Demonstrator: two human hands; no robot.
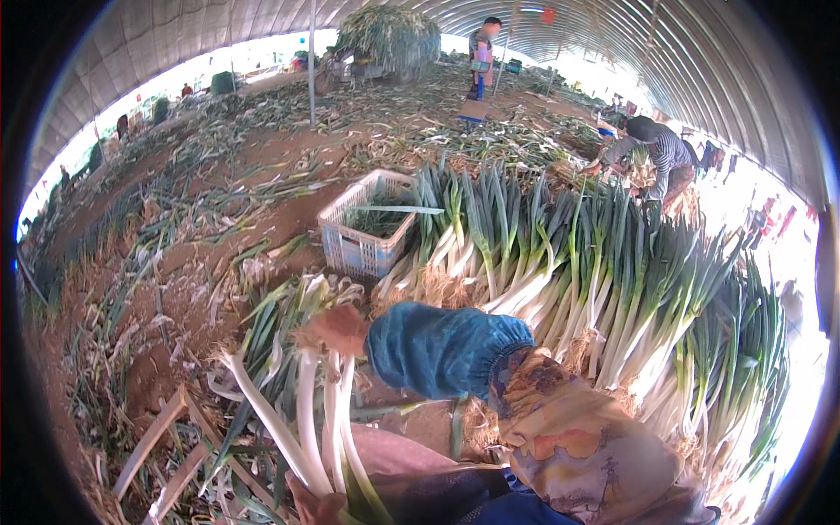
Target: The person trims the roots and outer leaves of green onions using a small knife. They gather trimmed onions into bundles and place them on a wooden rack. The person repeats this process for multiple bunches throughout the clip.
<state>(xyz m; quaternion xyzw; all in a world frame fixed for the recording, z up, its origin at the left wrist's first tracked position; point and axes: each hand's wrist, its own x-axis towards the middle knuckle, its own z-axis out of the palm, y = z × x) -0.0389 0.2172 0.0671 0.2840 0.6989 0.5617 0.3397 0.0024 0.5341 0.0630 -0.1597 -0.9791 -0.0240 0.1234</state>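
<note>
Several long green onions [308, 394] with thick white stalks stand in front of me, root ends up and leaves down. My left hand [316, 504], at the bottom edge of the view, is closed around them where white turns green. Higher up, my right hand [340, 329] grips the root ends of some of these stalks; its fingers are blurred and partly hidden. One stalk leans away to the left, its roots clear of my right hand. A teal sleeve cover [446, 348] wraps my right forearm. Under the stalks, a pink cloth [387, 449] lies across my lap.
A white plastic crate [364, 246] holds green leaves. Beside it, a long row of green onions [590, 275] extends rightwards. A wooden frame [154, 436] sits lower left among leaf scraps. One person [663, 154] bends over onions; another [482, 56] stands near a metal pole [312, 65].
</note>
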